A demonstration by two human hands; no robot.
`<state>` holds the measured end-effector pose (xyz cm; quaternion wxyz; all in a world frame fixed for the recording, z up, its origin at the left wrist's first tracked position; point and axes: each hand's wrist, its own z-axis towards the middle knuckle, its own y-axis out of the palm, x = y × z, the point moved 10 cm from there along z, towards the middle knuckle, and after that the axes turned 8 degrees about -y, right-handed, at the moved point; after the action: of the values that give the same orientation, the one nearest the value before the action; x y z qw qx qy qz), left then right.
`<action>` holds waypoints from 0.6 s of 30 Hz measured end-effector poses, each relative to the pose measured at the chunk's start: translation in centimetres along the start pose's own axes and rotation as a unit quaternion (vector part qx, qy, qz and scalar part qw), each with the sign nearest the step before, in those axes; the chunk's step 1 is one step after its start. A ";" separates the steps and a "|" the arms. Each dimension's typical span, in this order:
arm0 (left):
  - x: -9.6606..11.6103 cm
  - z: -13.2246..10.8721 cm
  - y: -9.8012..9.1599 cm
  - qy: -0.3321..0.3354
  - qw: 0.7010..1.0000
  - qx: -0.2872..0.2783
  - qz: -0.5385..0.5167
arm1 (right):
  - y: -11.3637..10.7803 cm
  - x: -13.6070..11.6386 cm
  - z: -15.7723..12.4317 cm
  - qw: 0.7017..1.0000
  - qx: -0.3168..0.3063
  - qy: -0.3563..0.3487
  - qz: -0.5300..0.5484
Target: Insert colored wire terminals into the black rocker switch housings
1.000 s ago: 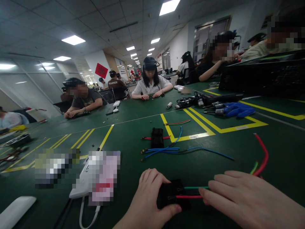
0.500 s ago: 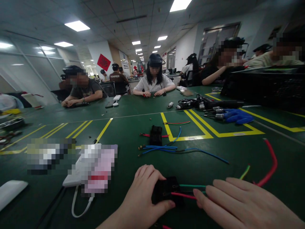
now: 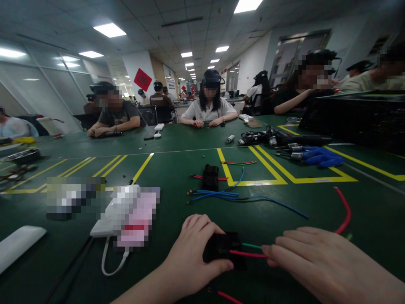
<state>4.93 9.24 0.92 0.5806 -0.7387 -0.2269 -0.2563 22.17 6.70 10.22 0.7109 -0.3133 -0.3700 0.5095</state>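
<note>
My left hand (image 3: 194, 251) is wrapped round a black plastic block (image 3: 233, 241), thumb on the near side and fingers over the far left side. A red wire (image 3: 248, 253) and a green wire (image 3: 251, 245) run out of the block's right side. My right hand (image 3: 313, 257) pinches the red wire between thumb and fingertips. The green wire passes under the same fingers; whether it is gripped too is hidden. Beyond that hand curves a thick red wire end (image 3: 344, 211), beside a blurred yellow-green tip (image 3: 349, 236).
Ahead lie a second black block (image 3: 210, 177), several blue wires (image 3: 218, 195) and a thin red-green wire (image 3: 238, 162). Another red wire (image 3: 228, 297) is at the bottom edge. Screwdrivers (image 3: 291, 150) and a blue glove (image 3: 322, 157) lie right; a white charger (image 3: 106, 228) lies left. People sit around.
My right hand's fingertips have closed in on the red wire. The thick red end beyond that hand has shifted left. The whole view has shifted slightly; my left hand keeps its grip.
</note>
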 end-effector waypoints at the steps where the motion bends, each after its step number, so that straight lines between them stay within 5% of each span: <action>1: 0.1 0.0 0.0 0.001 1.000 -0.001 0.003 | -0.3 -0.1 0.1 1.000 0.006 -0.005 -0.016; 7: 0.3 0.2 -0.1 0.002 1.000 0.003 0.004 | 0.0 -0.8 -0.1 0.998 -0.024 -0.013 -0.050; 13: 0.5 0.6 -0.4 0.019 1.000 0.000 0.004 | 2.9 0.6 -1.1 0.987 -0.151 0.049 0.004; 18: 0.9 0.9 -0.2 0.043 0.999 -0.015 0.015 | 1.0 0.7 0.9 0.995 -0.099 0.010 0.003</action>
<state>5.60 10.22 1.45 0.5827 -0.7388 -0.1865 -0.2825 21.04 7.67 10.05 0.6787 -0.3884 -0.4103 0.4692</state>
